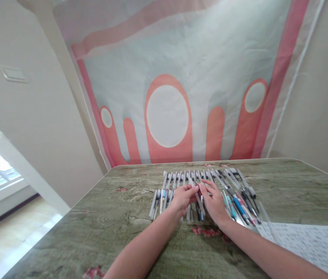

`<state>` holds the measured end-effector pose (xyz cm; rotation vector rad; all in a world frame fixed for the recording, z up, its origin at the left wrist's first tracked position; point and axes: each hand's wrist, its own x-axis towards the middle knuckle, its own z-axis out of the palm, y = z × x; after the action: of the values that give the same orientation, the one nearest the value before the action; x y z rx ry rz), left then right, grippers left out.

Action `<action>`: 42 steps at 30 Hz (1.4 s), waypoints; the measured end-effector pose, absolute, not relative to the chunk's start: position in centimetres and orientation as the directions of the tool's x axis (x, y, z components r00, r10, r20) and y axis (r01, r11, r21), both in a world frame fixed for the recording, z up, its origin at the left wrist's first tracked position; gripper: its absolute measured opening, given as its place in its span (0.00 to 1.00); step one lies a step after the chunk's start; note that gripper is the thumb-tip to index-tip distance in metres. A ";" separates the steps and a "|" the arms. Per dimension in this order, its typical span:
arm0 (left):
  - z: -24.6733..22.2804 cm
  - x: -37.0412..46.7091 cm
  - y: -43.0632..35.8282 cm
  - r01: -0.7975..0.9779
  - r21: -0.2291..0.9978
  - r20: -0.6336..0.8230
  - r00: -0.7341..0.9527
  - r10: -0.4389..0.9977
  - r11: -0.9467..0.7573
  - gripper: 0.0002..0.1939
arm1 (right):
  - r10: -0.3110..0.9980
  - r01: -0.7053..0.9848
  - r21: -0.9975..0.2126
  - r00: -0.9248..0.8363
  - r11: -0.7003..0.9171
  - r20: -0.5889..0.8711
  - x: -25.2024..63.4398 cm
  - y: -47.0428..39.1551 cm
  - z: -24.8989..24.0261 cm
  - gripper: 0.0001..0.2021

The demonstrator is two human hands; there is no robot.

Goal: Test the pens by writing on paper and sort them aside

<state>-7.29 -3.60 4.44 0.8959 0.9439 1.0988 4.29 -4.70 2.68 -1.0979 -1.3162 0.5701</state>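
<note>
Left hand pinches a clear-barrelled pen between thumb and fingers, slanted over the near row; I read the slant as giving the other hand access. Right hand curls in beside it, fingertips at the pen's upper part; whether they grip or merely touch, I cannot tell. Nearest on the wood-grain tabletop, at right, a text-covered paper sheet lies flat, probably kept clear of the handling. Next, the near row of slim pens, with thicker coloured pens fanned to the right. Beyond, I note a far row of clear pens, roughly parallel, presumably so each stays distinct. Last, a pink-arched backdrop.
</note>
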 end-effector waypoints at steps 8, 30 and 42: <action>7.5 -16.0 3.6 0.548 0.836 0.048 -0.086 0.995 0.007 0.16 | 0.879 0.151 -0.907 0.227 0.393 0.419 4.0 -5.1 2.8 0.19; 4.6 -21.9 9.8 0.943 0.154 -0.033 -0.293 0.955 0.295 0.13 | 0.876 0.078 -0.898 0.201 0.432 0.439 3.9 -4.8 2.6 0.17; 4.5 -21.8 10.0 0.960 0.149 -0.049 -0.233 0.971 0.238 0.13 | 0.894 0.058 -0.916 0.201 0.398 0.401 3.9 -4.8 2.4 0.18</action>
<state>-21.76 10.01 4.51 1.8583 2.3653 0.1316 3.90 -4.82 2.40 -1.0044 -1.2340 0.7483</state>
